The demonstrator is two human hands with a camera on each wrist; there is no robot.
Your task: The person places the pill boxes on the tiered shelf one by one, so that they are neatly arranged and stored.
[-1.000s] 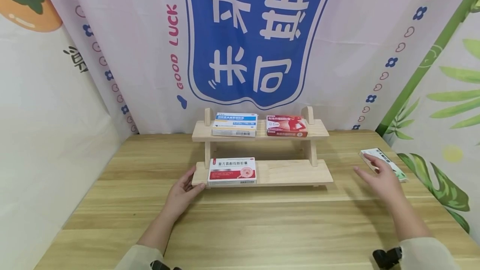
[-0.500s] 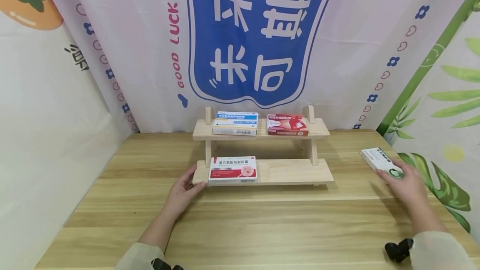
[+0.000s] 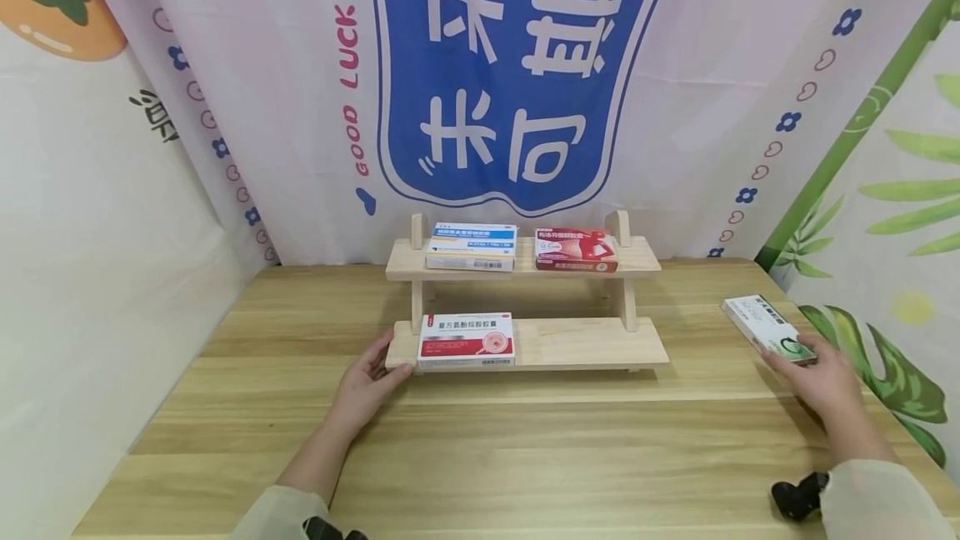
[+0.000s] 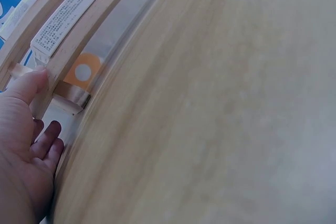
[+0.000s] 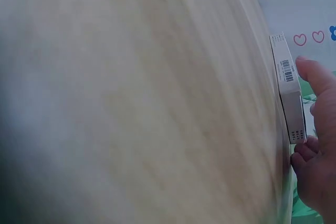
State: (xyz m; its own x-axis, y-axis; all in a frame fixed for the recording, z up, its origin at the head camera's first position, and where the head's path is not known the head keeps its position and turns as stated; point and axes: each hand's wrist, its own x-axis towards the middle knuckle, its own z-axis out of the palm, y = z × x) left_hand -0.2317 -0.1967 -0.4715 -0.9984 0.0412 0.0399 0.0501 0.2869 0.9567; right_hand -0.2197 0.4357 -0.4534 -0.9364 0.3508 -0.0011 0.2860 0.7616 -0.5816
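Observation:
A two-tier wooden display rack (image 3: 588, 344) stands on the table. My left hand (image 3: 362, 390) grips the left end of its lower shelf, the thumb at the front edge; the left wrist view shows that thumb (image 4: 32, 85) against the wood. On the lower shelf lies a white-and-red medicine box (image 3: 467, 340). The upper shelf bears a blue-and-white medicine box (image 3: 471, 247) and a red one (image 3: 576, 250). At the right, my right hand (image 3: 821, 377) holds the near end of a white-and-green medicine box (image 3: 765, 325) between thumb and fingers. Its barcoded side (image 5: 286, 69) shows in the right wrist view.
The wood-grain table (image 3: 525, 448) runs up to a printed cloth backdrop (image 3: 300, 107). Printed cloth walls border it at left and right, the right one (image 3: 892, 273) close beside my right hand. Black camera mounts sit at both wrists.
My right hand has moved right and nearer, from above the white-and-green box to its near end, and taken hold there. The left hand has stayed on the rack.

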